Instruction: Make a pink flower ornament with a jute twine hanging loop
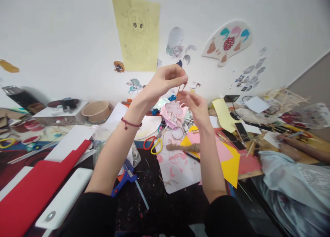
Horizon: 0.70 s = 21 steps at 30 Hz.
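My left hand is raised in front of the wall, thumb and fingertips pinched on a thin brown cord that hangs down in a loop. Just below and to the right, my right hand has its fingers curled at the lower part of the cord. Beside its fingertips is a pink cloud-shaped piece with an outlined edge; whether the cord is joined to it I cannot tell. A hank of brown twine lies on the table beneath my hands.
Scissors with red and yellow handles and a blue glue gun lie near my left forearm. Left are red card and a white power bank. Yellow paper lies right, beside another person's sleeve.
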### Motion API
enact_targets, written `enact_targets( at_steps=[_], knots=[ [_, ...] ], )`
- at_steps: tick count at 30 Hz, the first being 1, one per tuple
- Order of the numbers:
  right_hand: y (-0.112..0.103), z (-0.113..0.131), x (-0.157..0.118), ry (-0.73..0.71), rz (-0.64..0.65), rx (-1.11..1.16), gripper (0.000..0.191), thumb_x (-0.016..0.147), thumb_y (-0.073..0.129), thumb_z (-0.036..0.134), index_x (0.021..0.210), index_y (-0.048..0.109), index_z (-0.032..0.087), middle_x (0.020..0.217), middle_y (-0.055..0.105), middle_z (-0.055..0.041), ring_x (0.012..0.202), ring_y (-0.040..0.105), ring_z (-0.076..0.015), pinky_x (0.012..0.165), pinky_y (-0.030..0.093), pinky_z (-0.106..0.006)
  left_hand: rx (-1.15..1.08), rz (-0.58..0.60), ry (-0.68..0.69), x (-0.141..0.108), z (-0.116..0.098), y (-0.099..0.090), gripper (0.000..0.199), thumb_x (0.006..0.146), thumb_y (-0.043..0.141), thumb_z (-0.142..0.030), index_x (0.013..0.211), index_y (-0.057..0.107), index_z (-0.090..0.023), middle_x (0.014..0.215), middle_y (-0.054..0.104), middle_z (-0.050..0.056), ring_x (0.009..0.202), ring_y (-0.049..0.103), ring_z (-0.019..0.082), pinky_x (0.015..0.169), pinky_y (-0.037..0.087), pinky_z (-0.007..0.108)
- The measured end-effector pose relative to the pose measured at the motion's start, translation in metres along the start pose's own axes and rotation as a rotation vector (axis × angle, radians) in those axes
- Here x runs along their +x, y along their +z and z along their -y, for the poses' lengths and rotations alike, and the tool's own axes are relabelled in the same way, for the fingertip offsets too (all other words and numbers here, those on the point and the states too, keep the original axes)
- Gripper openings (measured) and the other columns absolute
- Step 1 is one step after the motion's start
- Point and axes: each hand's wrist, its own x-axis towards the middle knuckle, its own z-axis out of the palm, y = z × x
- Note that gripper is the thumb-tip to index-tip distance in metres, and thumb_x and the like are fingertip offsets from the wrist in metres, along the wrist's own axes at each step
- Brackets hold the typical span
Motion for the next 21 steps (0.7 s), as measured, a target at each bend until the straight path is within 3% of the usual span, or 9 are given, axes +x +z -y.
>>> enact_targets(
  at_steps=[2, 7, 13, 16, 18, 21],
  knots=[
    [-0.003, 0.019, 0.012, -0.078, -0.012, -0.039, 0.032, 0.088, 0.071, 0.053, 0.104, 0.077, 0.025, 0.087, 0.075, -0.0020, 0.074, 0.067, -0.0128, 0.071, 0.053, -0.027, 0.000, -0.002, 0.005, 0.000, 0.001, 0.001, 0.012, 0.086, 0.073, -0.023, 0.081, 0.064, -0.018, 0.079, 0.063, 0.001, 0.077, 0.061, 0.013, 0.074, 0.051, 0.030],
    [-0.004, 0.071, 0.044, -0.130, 0.144, -0.230, 0.032, 0.076, 0.084, 0.049, 0.080, 0.076, 0.019, 0.077, 0.071, -0.0010, 0.070, 0.063, -0.0110, 0.068, 0.052, -0.024, 0.044, -0.072, 0.036, 0.000, -0.001, -0.004, 0.017, 0.086, 0.076, -0.028, 0.079, 0.064, -0.018, 0.077, 0.061, 0.001, 0.074, 0.058, 0.014, 0.072, 0.047, 0.031],
    [-0.003, 0.105, 0.060, -0.063, 0.303, -0.326, 0.019, 0.077, 0.086, 0.030, 0.078, 0.074, 0.015, 0.068, 0.068, -0.0007, 0.066, 0.061, -0.0102, 0.065, 0.051, -0.023, 0.045, -0.133, 0.015, -0.006, 0.001, -0.013, 0.021, 0.086, 0.077, -0.035, 0.082, 0.068, -0.017, 0.076, 0.062, 0.001, 0.072, 0.057, 0.013, 0.074, 0.046, 0.031],
    [-0.002, 0.118, 0.066, -0.013, 0.319, -0.355, 0.012, 0.076, 0.085, 0.020, 0.077, 0.075, 0.013, 0.067, 0.068, -0.0022, 0.063, 0.060, -0.0100, 0.063, 0.049, -0.023, 0.070, -0.214, 0.019, -0.022, 0.012, -0.013, 0.020, 0.086, 0.076, -0.036, 0.096, 0.071, -0.020, 0.095, 0.070, 0.004, 0.085, 0.062, 0.015, 0.078, 0.049, 0.030],
    [-0.001, 0.126, 0.069, -0.002, 0.362, -0.371, 0.008, 0.077, 0.083, 0.018, 0.077, 0.076, 0.014, 0.070, 0.070, -0.0031, 0.065, 0.061, -0.0118, 0.064, 0.051, -0.025, 0.111, -0.234, 0.003, -0.036, 0.023, -0.009, 0.031, 0.084, 0.076, -0.036, 0.111, 0.069, -0.021, 0.112, 0.071, 0.007, 0.098, 0.063, 0.017, 0.082, 0.050, 0.029],
    [0.001, 0.136, 0.072, -0.032, 0.446, -0.397, 0.004, 0.082, 0.078, 0.017, 0.078, 0.076, 0.018, 0.075, 0.072, -0.0038, 0.069, 0.063, -0.0144, 0.066, 0.053, -0.028, 0.088, -0.087, -0.089, -0.056, 0.039, 0.000, 0.053, 0.083, 0.075, -0.042, 0.130, 0.061, -0.022, 0.131, 0.066, 0.012, 0.111, 0.063, 0.020, 0.087, 0.052, 0.030]
  ],
)
